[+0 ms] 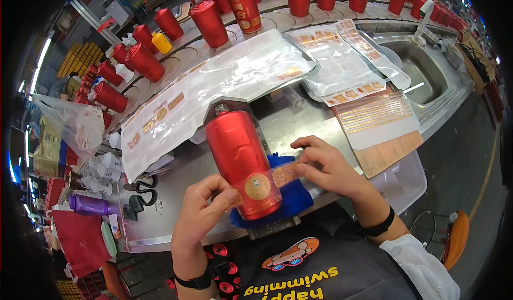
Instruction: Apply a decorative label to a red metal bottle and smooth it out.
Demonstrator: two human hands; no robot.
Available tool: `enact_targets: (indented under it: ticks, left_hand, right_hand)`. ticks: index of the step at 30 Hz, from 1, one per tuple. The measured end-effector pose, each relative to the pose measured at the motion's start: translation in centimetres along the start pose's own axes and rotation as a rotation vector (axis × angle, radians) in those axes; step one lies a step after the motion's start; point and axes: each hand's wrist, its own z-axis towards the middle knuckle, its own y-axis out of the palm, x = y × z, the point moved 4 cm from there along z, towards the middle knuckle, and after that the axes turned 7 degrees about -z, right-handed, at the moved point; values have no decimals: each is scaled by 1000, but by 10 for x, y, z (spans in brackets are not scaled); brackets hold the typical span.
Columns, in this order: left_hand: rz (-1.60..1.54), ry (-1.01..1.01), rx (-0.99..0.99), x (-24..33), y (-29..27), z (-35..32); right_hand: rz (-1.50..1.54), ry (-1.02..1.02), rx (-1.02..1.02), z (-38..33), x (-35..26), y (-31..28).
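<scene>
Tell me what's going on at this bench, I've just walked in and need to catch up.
A person is pressing a gold label strip around a red bottle lying on a blue cloth. The left hand pins one end of the strip, the right hand smooths the other. Clear label sheets lie on the metal table, and more red bottles stand on the conveyor behind.

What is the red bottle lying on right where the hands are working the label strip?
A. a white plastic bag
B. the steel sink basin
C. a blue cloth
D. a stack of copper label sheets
C: the red bottle lies with its lower end on a blue cloth, while the left hand and right hand hold the clear label strip across it.
</scene>
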Motion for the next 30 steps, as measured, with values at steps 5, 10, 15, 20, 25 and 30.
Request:
enact_targets:
  ticks: [5, 10, 15, 20, 25, 30]
  left_hand:
    - [28, 5, 13, -2, -1, 1]
    - [55, 13, 14, 0, -1, 1]
    - [38, 13, 11, 2, 0, 1]
    - [6, 23, 27, -2, -2, 1]
    - [21, 46, 36, -3, -1, 1]
    - [48, 49, 48, 1, 1, 1]
  right_hand:
    - [-26, 11, 5, 0, 1, 2]
    - [-46, -13, 15, 1, 1, 4]
    - [-76, -41, 33, 1, 0, 4]
    - [-62, -1, 12, 1, 1, 4]
    - [-76, -31, 19, 1, 2, 4]
    - [-70, -22, 26, 1, 0, 3]
